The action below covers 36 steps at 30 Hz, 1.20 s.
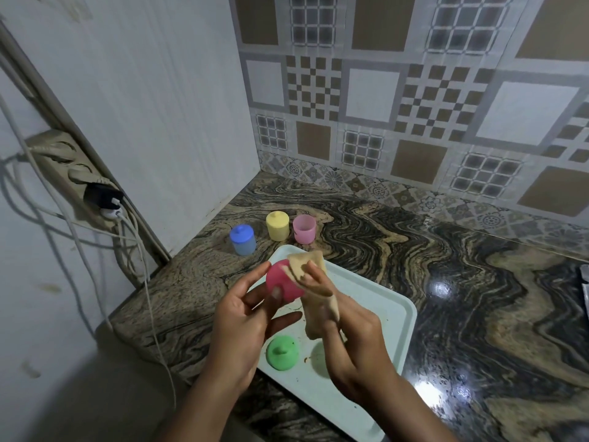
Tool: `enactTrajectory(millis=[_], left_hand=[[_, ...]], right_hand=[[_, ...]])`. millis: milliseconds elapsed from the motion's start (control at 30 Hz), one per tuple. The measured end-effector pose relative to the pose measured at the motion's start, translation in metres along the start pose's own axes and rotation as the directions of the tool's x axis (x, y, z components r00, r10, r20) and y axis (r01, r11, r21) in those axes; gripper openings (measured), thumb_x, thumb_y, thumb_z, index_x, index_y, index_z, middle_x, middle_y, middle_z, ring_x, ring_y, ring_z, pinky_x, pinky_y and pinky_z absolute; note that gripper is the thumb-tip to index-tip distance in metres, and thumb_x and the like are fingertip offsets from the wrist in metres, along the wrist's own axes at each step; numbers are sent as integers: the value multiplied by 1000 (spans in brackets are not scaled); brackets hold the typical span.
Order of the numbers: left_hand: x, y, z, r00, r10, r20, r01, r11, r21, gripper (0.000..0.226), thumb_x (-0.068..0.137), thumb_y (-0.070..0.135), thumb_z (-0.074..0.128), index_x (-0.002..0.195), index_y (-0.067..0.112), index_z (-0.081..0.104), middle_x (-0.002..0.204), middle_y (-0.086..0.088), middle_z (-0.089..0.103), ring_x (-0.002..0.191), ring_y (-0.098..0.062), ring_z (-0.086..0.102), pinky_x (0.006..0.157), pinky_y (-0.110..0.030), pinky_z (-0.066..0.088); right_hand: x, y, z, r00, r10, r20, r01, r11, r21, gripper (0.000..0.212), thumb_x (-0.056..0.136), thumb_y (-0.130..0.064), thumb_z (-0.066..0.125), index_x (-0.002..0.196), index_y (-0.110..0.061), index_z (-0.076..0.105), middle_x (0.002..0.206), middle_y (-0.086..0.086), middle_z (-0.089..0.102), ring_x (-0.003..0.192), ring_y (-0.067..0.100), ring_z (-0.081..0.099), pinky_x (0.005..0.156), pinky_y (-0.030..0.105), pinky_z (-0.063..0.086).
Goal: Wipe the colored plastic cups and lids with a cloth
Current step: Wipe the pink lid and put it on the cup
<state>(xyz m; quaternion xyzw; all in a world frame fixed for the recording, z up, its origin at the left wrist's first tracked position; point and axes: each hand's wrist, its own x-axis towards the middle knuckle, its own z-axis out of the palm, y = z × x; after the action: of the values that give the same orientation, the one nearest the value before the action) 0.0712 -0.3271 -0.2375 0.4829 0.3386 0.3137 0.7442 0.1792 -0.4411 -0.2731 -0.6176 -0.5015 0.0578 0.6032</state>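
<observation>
My left hand [245,317] holds a pink lid [283,283] above the pale tray [389,311]. My right hand [350,327] grips a beige cloth [310,266] and presses its top end against the lid's right side; the cloth's tail hangs down past my palm. On the tray a green lid [282,350] lies knob up, and part of a green cup [318,357] shows behind my right wrist. Farther back on the counter stand a blue cup with its lid [243,239], a yellow cup with its lid [278,225] and an open pink cup [304,229].
The marbled counter [446,282] meets a patterned tile wall at the back and a white panel on the left. A power strip [79,180] with plugs and dangling cables hangs on the left wall. A metallic object's edge [585,291] shows at the far right.
</observation>
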Motion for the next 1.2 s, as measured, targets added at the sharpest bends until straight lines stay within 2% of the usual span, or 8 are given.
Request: enactTrajectory(millis=[100,333,433,533,667,833,967,1200], left_hand=[[0,1,-2,999,-23,38,22,999,41,44,95,-5,57,134,15,58,113,-8,76,102,-22,75,71,-31,62],[-2,-2,-7,991,-35,131,19,992,126,42,97,-2,55,134,19,58,113,-4,77,98,-16,74,66,-27,59],[0,-3,-8,989,-42,145,27,994,101,42,98,-3,54,132,20,60,114,-4,76,102,-22,70,68,-29,60],[4,-2,-9,993,-31,117,26,999,43,41,98,-5,52,129,20,62,113,0,77,101,-22,71,69,-32,61],[12,-7,-11,997,31,67,-39,990,132,40,97,-6,55,124,22,66,116,1,76,103,-18,73,70,-37,63],[15,-25,-10,998,59,37,-68,946,317,34,94,2,66,117,26,73,107,12,77,98,-6,74,66,-38,64],[23,-41,-17,984,173,28,-161,824,543,31,85,21,80,95,50,74,101,24,75,95,-1,73,76,-43,63],[39,-54,-22,937,343,73,-278,601,749,18,85,30,79,102,31,79,102,25,73,80,0,69,74,-29,60]], right_hand=[[-3,7,4,991,-112,79,117,991,-65,43,107,-25,41,137,0,60,153,11,50,142,19,50,110,29,47],[14,28,1,992,-126,11,126,980,-157,40,99,-10,48,134,4,61,149,12,54,140,15,52,110,23,45],[22,35,-3,999,-17,-33,12,985,-170,37,101,-18,45,130,-13,67,132,-9,67,107,8,71,91,26,56],[24,26,-5,956,277,-97,-270,960,73,32,104,-47,42,89,-38,69,64,4,61,53,26,52,53,43,49],[9,14,3,914,406,-10,-378,861,340,51,100,-42,48,82,2,67,64,5,59,60,13,51,54,32,40],[-10,19,16,902,432,22,-418,857,300,55,98,-51,46,73,-4,60,59,20,55,57,19,50,52,42,42],[-12,17,14,882,471,22,-453,833,318,51,106,-38,47,66,-9,52,52,4,48,49,14,44,49,25,37],[-14,42,15,913,399,83,-397,917,-44,25,102,-46,41,83,-45,57,64,-14,59,53,5,44,58,24,36]])
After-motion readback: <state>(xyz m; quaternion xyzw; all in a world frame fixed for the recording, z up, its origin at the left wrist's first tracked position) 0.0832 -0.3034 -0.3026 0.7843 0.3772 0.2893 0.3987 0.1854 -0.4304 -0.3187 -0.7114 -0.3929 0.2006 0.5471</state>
